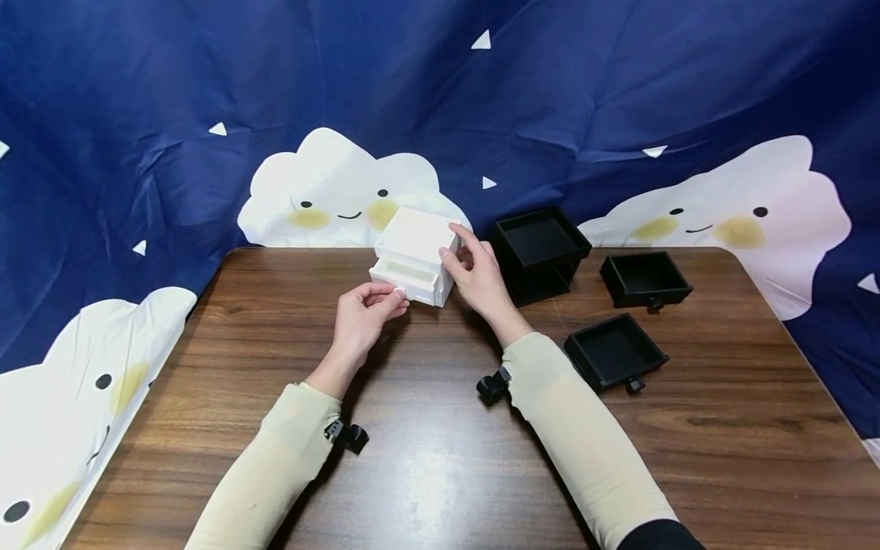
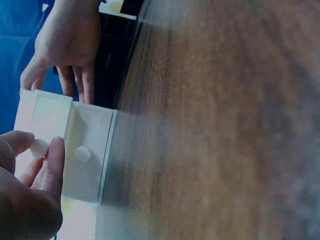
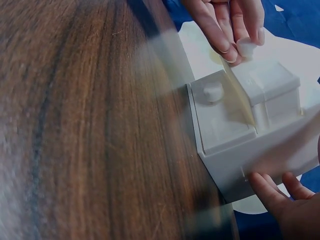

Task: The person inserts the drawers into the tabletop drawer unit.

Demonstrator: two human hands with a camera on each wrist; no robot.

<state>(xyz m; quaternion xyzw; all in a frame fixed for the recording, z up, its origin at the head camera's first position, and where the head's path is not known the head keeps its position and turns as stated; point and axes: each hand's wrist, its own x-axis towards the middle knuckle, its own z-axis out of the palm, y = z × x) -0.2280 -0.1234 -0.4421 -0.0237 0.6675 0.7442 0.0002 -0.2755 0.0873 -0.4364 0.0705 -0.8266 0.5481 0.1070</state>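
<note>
A small white two-drawer box (image 1: 418,234) stands near the table's back edge. Its upper drawer (image 1: 402,276) is partly pulled out, and its round knob (image 2: 39,148) is pinched between the thumb and fingers of my left hand (image 1: 362,313). Below it the lower drawer (image 3: 220,112) sits closed, its own knob (image 3: 213,92) untouched. My right hand (image 1: 477,275) rests on the right side of the box. Its fingers lie against the side wall with the tips extended, and the thumb touches near the top edge.
To the right of the white box stands a black open-fronted frame (image 1: 532,241). Two black drawers with knobs, a rear one (image 1: 646,279) and a nearer one (image 1: 616,351), lie farther right on the wooden table (image 1: 426,428). A blue cloud-print cloth (image 1: 385,69) hangs behind.
</note>
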